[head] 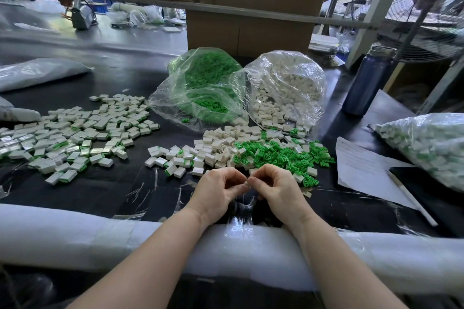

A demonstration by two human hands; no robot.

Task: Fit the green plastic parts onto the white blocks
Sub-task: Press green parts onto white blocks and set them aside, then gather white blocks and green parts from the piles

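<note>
Hands meet fingertip to fingertip at the bench edge, left hand [218, 189] and right hand [272, 187] curled round something hidden, seemingly mid-fit, loose green parts [281, 155] and white blocks [216, 144] just beyond for the next pick.

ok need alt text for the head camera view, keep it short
A person's left hand and right hand meet fingertip to fingertip over a black table, pinching something too small to make out. Behind them lie loose green parts and white blocks, assembled blocks at left, and two open bags.
</note>
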